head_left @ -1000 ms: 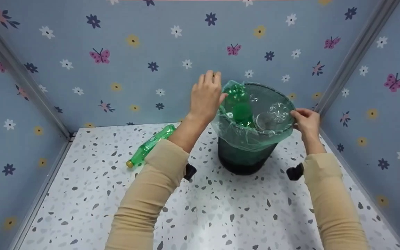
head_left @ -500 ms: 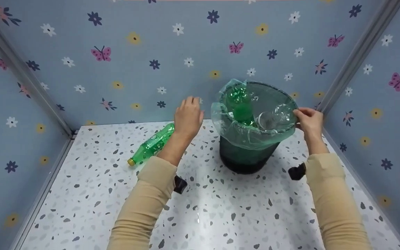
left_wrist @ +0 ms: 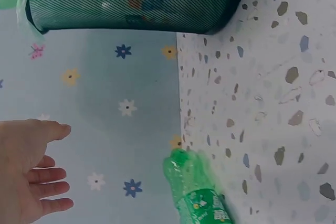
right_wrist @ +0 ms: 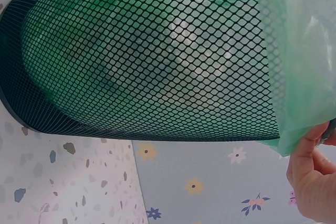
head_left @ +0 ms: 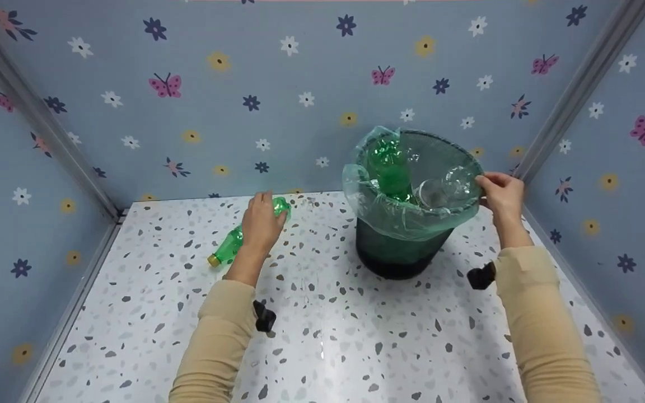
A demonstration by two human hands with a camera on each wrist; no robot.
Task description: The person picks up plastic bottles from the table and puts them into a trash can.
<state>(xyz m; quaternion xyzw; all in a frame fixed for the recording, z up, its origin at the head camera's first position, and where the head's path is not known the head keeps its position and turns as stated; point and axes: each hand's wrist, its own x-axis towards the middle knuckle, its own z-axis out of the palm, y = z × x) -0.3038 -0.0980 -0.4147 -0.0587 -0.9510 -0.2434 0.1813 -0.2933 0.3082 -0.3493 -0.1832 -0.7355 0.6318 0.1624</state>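
My left hand (head_left: 262, 224) overlaps a green plastic bottle (head_left: 228, 247) with a yellow cap, lying on the speckled surface. In the left wrist view, that hand (left_wrist: 26, 166) has loosely spread fingers and holds nothing; the bottle (left_wrist: 202, 203) shows apart from it. At right, my right hand (head_left: 503, 196) grips the rim of a black mesh trash bin (head_left: 395, 254), pinching the green trash bag (head_left: 412, 224) folded over it. Inside the bin are a green plastic bottle (head_left: 392, 168), a clear cup (head_left: 431, 193) and other clear plastic (head_left: 458, 180).
A flower-patterned back wall (head_left: 300, 73) stands close behind the bin. Side walls with metal corner posts (head_left: 580, 78) bound the white speckled surface (head_left: 322, 313) on the left and right. Black wrist cameras (head_left: 264, 317) sit at both sleeves.
My left hand has left the bin's left rim and moved left and down to the bottle lying there. The right hand has stayed on the rim.
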